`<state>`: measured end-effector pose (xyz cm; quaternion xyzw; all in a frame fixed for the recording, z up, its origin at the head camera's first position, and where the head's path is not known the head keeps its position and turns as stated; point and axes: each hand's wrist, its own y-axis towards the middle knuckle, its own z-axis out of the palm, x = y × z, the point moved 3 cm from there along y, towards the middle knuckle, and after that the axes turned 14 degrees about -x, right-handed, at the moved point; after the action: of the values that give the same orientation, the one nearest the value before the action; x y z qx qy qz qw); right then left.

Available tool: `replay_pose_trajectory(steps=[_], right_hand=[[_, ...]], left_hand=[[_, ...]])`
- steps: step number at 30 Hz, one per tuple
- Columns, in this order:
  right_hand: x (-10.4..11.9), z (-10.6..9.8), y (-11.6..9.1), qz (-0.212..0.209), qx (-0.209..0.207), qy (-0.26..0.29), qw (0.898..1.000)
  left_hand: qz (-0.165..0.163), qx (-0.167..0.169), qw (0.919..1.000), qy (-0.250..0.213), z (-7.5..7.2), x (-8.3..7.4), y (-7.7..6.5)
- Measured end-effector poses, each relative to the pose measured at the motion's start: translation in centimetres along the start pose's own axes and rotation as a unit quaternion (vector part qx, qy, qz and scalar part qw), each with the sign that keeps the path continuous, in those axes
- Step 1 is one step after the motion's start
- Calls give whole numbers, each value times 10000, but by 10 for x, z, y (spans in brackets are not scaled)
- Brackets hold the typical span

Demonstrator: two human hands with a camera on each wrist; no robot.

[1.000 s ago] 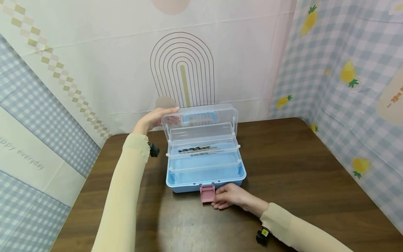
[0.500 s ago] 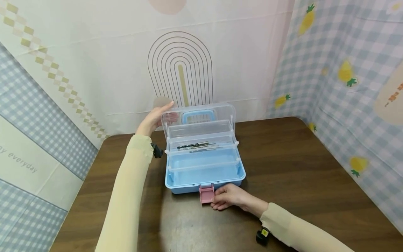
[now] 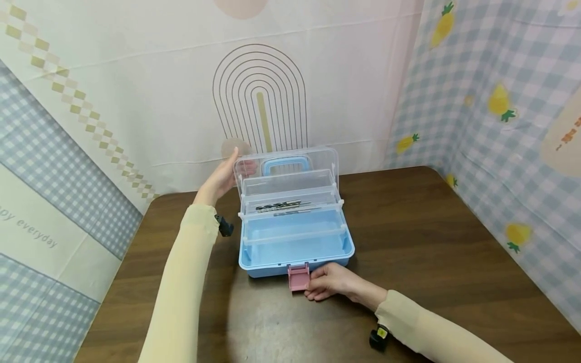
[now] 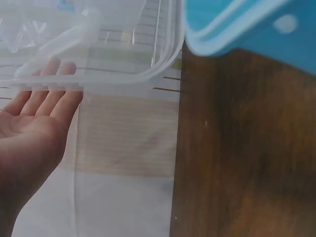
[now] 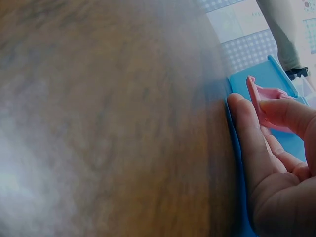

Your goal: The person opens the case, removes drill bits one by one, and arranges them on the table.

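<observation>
Though small, latch [image 3: 298, 280]: head, right wrist only.

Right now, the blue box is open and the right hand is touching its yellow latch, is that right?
Not quite: the latch is pink, not yellow, as the head view shows. The blue box is open, and the right hand is touching that latch.
</observation>
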<state>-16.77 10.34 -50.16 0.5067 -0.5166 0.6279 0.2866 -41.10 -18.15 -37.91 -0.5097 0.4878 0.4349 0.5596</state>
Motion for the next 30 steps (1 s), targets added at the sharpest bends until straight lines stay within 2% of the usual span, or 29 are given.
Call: replay_pose_trajectory(steps=[5,11,16,20,24,30], right_hand=[[0,-1,0,20,51,4,10000],[0,-1,0,26,45,3,10000],[0,0,0,11,23,11,10000],[-1,0,0,24,34,17,10000],[-2,-1,0,13,1,1,10000],[-2,-1,1,-10,11,9,10000]], left_hand=[[191,-65,9986,-488,-1,7,-6],[233,-336,9972,-633,-4,13,-14],[315,-947,9920,-773,-5,18,-13],[235,-1358,9853,-1008,-4,21,-10],[227,-1373,9851,-1007,-3,22,-8],[183,-1230,9901,-657,0,26,-6]])
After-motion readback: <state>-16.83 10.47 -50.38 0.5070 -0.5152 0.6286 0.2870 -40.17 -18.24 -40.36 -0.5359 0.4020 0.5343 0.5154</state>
